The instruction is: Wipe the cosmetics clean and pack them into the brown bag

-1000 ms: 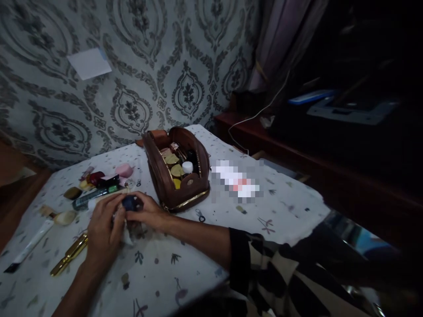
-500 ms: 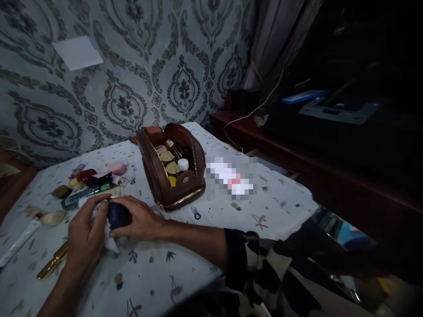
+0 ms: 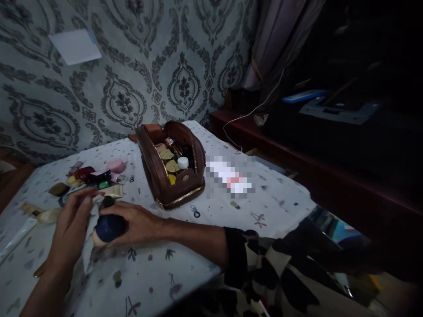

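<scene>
My right hand (image 3: pixel 140 223) is closed around a round dark blue object (image 3: pixel 110 227) with a pale base, tilted above the patterned white cloth (image 3: pixel 165 273). Pinched in my left hand (image 3: pixel 72 222) is a white tissue (image 3: pixel 88 248), which lies against the left side of the blue object. Behind my hands, a gold tube (image 3: pixel 114 190), a red item (image 3: pixel 86 173) and a pink piece (image 3: pixel 116 165) lie among several cosmetics. An open brown bag (image 3: pixel 172 165) holds yellow round items and a white-capped bottle (image 3: pixel 183 163).
A brush (image 3: pixel 49 215) and a white tube (image 3: pixel 16 242) lie at the left edge. Right of the bag is a pixelated item (image 3: pixel 231 176). A white cable (image 3: pixel 251 113) hangs by the dark red furniture (image 3: pixel 280 154) on the right.
My left hand has moved left with the tissue, and more of the tissue shows. The blue object has shifted slightly left and tilted, so its pale base is visible.
</scene>
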A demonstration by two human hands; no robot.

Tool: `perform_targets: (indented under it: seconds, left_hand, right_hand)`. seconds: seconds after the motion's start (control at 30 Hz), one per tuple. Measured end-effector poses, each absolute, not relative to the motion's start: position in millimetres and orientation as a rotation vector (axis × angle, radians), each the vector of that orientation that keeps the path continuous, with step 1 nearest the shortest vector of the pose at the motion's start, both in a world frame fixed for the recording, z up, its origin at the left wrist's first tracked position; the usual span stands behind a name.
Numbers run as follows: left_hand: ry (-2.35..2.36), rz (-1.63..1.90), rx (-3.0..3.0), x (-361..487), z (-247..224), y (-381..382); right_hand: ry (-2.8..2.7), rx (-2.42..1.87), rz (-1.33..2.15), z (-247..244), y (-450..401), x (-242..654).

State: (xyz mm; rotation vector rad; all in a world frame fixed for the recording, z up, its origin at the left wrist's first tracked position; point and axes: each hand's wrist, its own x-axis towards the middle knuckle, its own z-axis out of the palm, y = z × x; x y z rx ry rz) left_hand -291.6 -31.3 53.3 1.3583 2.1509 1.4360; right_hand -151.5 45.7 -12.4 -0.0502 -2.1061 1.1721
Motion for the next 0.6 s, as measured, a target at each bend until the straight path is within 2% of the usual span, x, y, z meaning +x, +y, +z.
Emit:
perform_targets:
  seconds: [0.13, 0.33, 0.6]
  left_hand:
    - [2.295, 1.585, 1.432, -286, 55, -33]
    - [2.305, 1.586, 1.266, -282, 59, -34]
    - [2.192, 1.714, 1.25, -281, 54, -35]
  right_hand:
    - [-2.012, -0.022, 1.22, -14, 47, -153]
    - [-1.874, 0.011, 1.451, -11, 45, -151]
    - [-1.543, -0.284, 1.903, -5, 37, -151]
